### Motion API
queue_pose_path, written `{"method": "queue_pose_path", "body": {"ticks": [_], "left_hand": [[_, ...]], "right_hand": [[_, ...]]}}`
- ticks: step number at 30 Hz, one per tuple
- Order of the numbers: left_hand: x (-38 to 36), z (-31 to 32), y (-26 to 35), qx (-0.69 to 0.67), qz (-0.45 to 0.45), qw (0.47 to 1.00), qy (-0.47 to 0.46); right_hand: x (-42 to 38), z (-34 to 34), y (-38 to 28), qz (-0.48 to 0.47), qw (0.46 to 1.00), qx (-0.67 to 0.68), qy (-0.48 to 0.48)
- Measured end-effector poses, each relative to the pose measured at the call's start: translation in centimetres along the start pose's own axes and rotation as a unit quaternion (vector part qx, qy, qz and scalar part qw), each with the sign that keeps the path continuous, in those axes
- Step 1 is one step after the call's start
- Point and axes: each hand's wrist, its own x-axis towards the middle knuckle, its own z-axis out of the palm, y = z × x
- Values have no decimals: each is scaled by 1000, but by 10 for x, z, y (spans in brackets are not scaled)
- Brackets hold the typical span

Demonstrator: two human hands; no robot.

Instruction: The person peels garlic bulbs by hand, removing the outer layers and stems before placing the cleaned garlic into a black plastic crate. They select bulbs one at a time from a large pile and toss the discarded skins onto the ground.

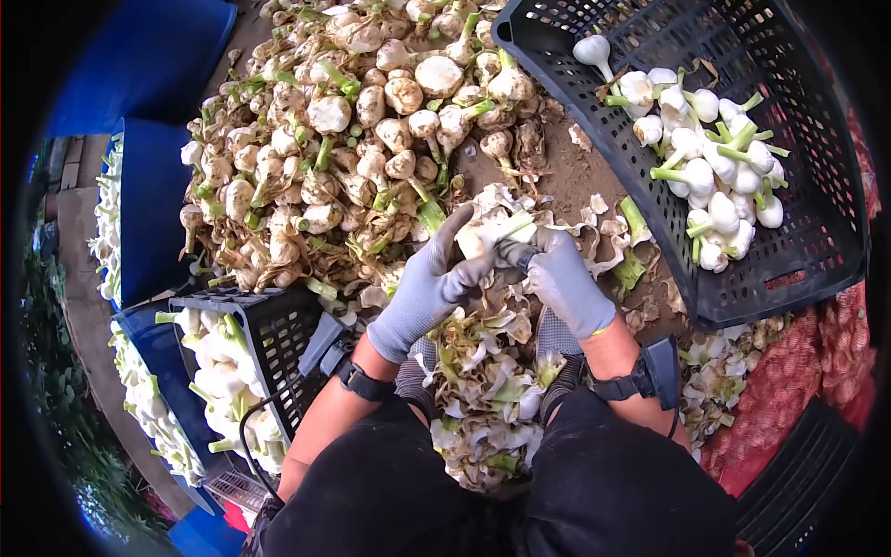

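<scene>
In the head view my gloved left hand (429, 283) is closed around a garlic bulb (475, 238), whose pale cut stem points right. My gloved right hand (564, 286) meets it at the stem side, its fingers wrapped around a small dark-handled tool (522, 255). The tool's working end is hidden by the fingers and the garlic. Loose peeled skins (501, 371) lie below both hands, between my feet. Just beyond them a large heap of unpeeled garlic (371, 139), soiled and with green stem stubs, covers the ground.
A black crate (594, 116) at the right holds clean white garlic. Another black crate (278, 325), full of garlic, stands at my left beside blue containers (153, 209). Red mesh sacks (770, 408) lie at the right, near a black slatted crate (807, 483).
</scene>
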Motion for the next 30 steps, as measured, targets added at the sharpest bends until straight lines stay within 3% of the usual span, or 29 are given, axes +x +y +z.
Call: {"method": "queue_pose_path", "body": {"ticks": [1, 2, 4, 6, 7, 8, 9, 10, 11, 12, 14, 15, 16, 17, 18, 20, 21, 22, 24, 25, 26, 28, 30], "left_hand": [[12, -3, -15, 163, 178, 969, 55], [6, -17, -26, 25, 67, 997, 33], [13, 3, 4, 46, 107, 979, 169], [9, 7, 10, 128, 198, 964, 123], [8, 8, 12, 220, 236, 941, 101], [6, 6, 16, 311, 271, 908, 78], [4, -1, 17, 245, 94, 965, 26], [8, -3, 11, 172, 91, 980, 34], [5, -6, 9, 57, 27, 998, 20], [0, -6, 14, -61, -39, 997, 6], [2, -10, 4, -67, 5, 997, -37], [4, -7, 5, -111, 61, 991, -41], [5, -6, 6, -154, 114, 980, -46], [7, -12, 11, -93, 140, 985, -49], [10, -15, 11, -334, 82, 938, -35], [20, -17, 40, -385, 82, 919, 14], [27, -8, 60, -231, 136, 963, -8], [29, 7, 82, -69, 183, 980, -28], [20, 33, 130, -140, 211, 967, -11], [28, 14, 139, 89, 382, 920, -7], [27, -11, 152, 334, 392, 852, 92], [39, -38, 132, -3, 373, 928, -6], [37, -41, 112, -122, 273, 953, 43]], "right_hand": [[0, -3, 1, 15, 999, -36, 3], [0, -4, 2, 29, 997, -72, 7], [-11, 11, -4, 29, 997, -66, 11], [-13, 16, -3, 3, 999, -31, 19], [-8, 12, 6, -58, 992, -108, 32], [-6, 7, 15, -59, 992, -107, 33], [-5, 5, 17, -63, 978, -198, 7], [-5, 2, 18, -66, 956, -286, -18], [-7, -4, 17, -135, 879, -456, 36], [-7, -7, 9, -132, 879, -456, 35], [-4, -16, -5, -99, 795, -577, 159], [-2, -22, 5, -91, 821, -555, 98], [-5, -18, 11, -92, 821, -554, 98], [-14, -10, 19, -36, 778, -626, -18], [-21, -3, 26, 18, 716, -685, -134], [-30, 4, 39, 45, 738, -625, -249], [-32, 11, 20, 77, 760, -586, -271], [-30, 5, 35, 21, 819, -517, -250], [-24, 15, -9, -19, 900, -371, -227], [-10, 14, -17, -52, 888, -423, -174], [8, 10, -26, -87, 869, -473, -115], [52, 3, -29, -194, 703, -682, 56], [82, 6, -23, -118, 567, -808, 108]]}}
